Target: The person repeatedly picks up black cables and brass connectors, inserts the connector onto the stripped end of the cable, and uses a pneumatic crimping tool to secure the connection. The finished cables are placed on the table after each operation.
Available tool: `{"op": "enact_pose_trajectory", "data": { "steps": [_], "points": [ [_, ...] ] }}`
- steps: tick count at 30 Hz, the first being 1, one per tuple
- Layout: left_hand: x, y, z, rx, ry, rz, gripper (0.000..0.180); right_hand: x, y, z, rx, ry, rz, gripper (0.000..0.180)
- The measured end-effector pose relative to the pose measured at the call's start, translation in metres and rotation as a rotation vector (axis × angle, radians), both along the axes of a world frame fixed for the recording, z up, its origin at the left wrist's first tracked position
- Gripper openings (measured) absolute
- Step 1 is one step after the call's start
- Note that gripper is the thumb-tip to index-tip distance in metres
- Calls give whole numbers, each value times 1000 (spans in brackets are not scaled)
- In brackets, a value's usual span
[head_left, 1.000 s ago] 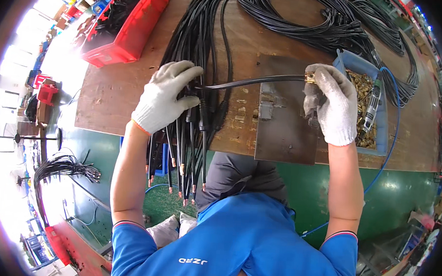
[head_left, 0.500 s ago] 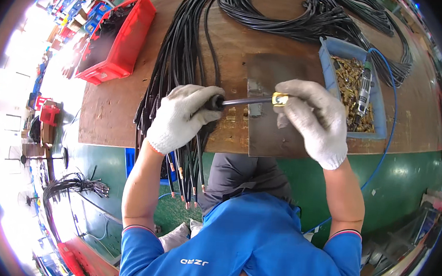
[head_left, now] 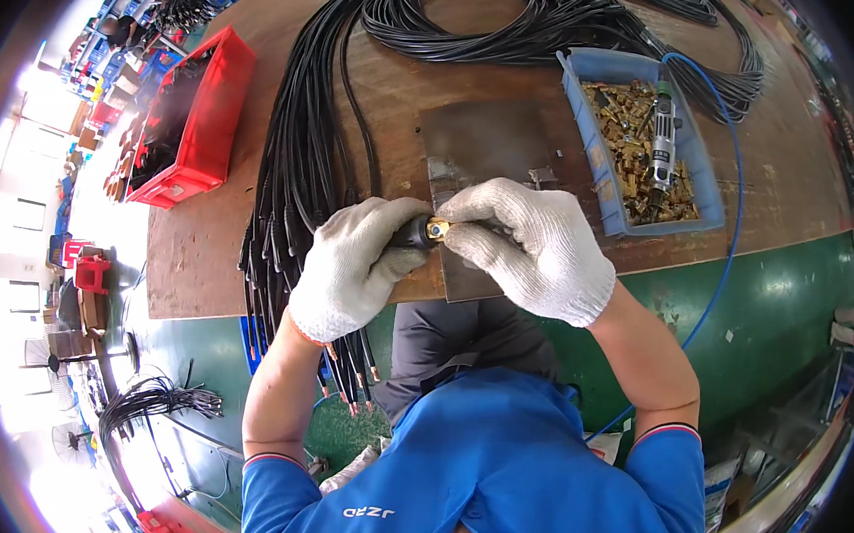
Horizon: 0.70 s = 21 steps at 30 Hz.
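Scuffed brown wood makes up the bench (head_left: 199, 257), and over its near edge two gloved hands work close together. The left hand (head_left: 356, 259) curls round a stubby black sleeve (head_left: 412, 234), smooth and rounded; the right hand (head_left: 533, 247) pinches the brass fitting (head_left: 437, 229) at the sleeve's end. From where I stand that fitting shines yellow-gold, with a dark round spot in its face. Whether both hands' fingertips touch, I can't tell.

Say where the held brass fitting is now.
In the head view, the brass fitting is near the centre, between the left hand and right hand, just right of the black cover.
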<state>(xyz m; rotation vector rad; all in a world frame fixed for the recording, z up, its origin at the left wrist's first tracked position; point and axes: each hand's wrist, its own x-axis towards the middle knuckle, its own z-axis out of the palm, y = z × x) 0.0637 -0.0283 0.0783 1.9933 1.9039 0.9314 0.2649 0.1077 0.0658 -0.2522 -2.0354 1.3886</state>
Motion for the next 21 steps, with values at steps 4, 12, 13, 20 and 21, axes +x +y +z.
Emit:
{"op": "enact_pose_trajectory", "data": {
  "steps": [4,12,13,20,21],
  "points": [
    [4,1,0,14,25,-2,40,3,1,3,-82,-60,13,15],
    [3,5,-4,-13,112,-27,42,2,6,-13,-95,-76,35,12],
    [6,6,-6,20,168,-13,42,2,6,-13,-176,-120,32,12],
    [6,17,-15,-63,275,-31,52,-2,12,-44,-149,-97,-28,12],
    [3,21,-13,-104,285,-35,55,-6,16,-44,-199,-132,-22,12]
  ]
}}
